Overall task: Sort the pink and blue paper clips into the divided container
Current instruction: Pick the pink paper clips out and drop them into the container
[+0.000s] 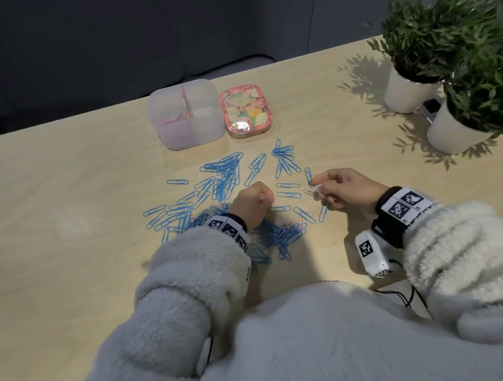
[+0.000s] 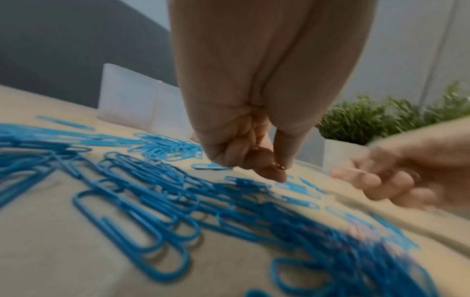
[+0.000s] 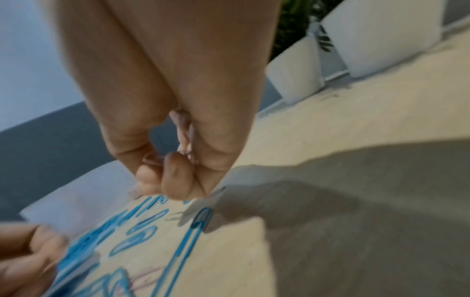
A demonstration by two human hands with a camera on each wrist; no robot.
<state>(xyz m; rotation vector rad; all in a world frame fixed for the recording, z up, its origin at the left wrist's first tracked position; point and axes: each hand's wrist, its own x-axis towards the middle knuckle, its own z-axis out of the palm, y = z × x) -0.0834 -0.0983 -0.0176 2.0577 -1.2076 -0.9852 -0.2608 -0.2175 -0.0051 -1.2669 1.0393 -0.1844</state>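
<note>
Both hands work near the divided container [image 1: 186, 115]: left hand [image 1: 253, 204] and right hand [image 1: 344, 189] each pinch pink clips [image 1: 316, 188], gathered for dropping.

Lower right of the left wrist view, blue paper clips [image 2: 356, 261] smear into blur; the potted plants [image 1: 460, 35] run off the head view's right edge.

Blue clips [image 1: 226, 177]: many dozens loose on the bench [image 1: 52, 191], tangled, too many for an exact count. Pink clips: one in the left hand [image 1: 253, 204], a few in the right hand [image 1: 344, 189], a small cluster in the container [image 1: 186, 115], number unclear. One divided container, one floral tin [image 1: 246, 109], two potted plants [image 1: 435, 38].
</note>
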